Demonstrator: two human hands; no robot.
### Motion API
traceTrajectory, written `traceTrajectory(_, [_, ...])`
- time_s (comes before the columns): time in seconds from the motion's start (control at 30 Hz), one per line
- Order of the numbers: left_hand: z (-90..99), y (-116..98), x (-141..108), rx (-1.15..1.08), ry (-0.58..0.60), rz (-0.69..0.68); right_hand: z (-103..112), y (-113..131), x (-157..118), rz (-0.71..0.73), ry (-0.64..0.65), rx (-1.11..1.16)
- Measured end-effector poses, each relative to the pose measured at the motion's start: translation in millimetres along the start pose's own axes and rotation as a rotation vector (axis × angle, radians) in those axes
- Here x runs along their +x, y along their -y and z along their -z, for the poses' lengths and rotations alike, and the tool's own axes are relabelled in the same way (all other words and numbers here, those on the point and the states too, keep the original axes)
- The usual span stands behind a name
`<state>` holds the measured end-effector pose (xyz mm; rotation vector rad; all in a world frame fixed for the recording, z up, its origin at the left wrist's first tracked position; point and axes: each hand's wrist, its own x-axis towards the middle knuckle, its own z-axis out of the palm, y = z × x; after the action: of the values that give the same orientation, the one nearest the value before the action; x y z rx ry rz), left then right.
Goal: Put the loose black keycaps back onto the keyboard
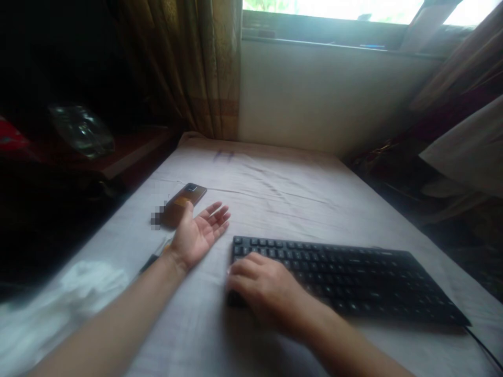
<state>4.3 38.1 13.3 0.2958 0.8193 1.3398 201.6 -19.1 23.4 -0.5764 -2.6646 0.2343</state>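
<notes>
My left hand (200, 230) is turned palm up over the sheet, fingers spread and nothing in it. Just beyond its thumb lies a brown smartphone (183, 204), camera side up. Partly hidden behind my left wrist is a thin tool with a dark handle (148, 263), its kind unclear. A black keyboard (353, 277) lies to the right, keys up. My right hand (267, 283) is closed over its left end, fingers curled down at the edge; the fingertips are partly hidden.
The sheet-covered surface (275, 183) reaches back to a wall under a window. A crumpled white cloth (86, 288) lies at the left. The keyboard's cable (485, 343) runs off at lower right. A clear container (82, 131) stands on a dark shelf at left; cloths hang at right.
</notes>
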Motion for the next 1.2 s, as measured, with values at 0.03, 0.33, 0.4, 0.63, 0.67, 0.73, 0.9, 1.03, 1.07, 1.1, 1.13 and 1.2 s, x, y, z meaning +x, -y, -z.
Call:
traceTrajectory(0.03, [0.6,-0.1,0.2,0.011,0.007,-0.003,-0.5,2.8,-2.3,0.010,-0.007,0.008])
traceTrajectory(0.33, [4.7,11.8,-2.3,0.270,0.142,-0.087,1.3,17.9,-20.6,0.074,-0.074,0.023])
traceTrajectory(0.4, [5.9,19.3,-5.1,0.374,0.194,-0.121,4.8,15.4,-27.4,0.053,-0.086,0.041])
traceTrajectory(0.63, [9.6,31.7,-12.4,0.679,0.316,-0.193,22.1,2.9,-67.9,-0.100,-0.115,-0.004])
traceTrajectory(0.67, [9.8,31.6,-12.4,0.697,0.321,-0.200,25.0,1.4,-74.7,-0.122,-0.119,-0.009])
traceTrajectory(0.73, [10.3,31.3,-11.5,0.712,0.325,-0.206,32.3,-1.3,-88.0,-0.164,-0.119,-0.020])
traceTrajectory(0.9, [12.1,30.2,-7.8,0.675,0.297,-0.189,55.0,-4.4,-104.7,-0.254,-0.068,-0.058])
traceTrajectory(1.03, [11.6,29.4,-6.8,0.632,0.257,-0.181,53.1,-3.1,-79.5,-0.289,-0.137,0.023])
traceTrajectory(1.07, [11.1,29.3,-7.1,0.625,0.249,-0.183,48.0,-2.4,-69.6,-0.301,-0.155,0.053])
traceTrajectory(1.1, [10.7,29.2,-7.5,0.619,0.241,-0.184,41.9,-1.8,-59.7,-0.308,-0.164,0.081])
traceTrajectory(1.13, [10.2,29.1,-8.0,0.614,0.236,-0.185,35.5,-1.3,-50.9,-0.320,-0.147,0.114])
traceTrajectory(1.2, [9.5,28.8,-8.8,0.605,0.232,-0.182,25.0,-1.1,-39.4,-0.393,-0.124,0.114])
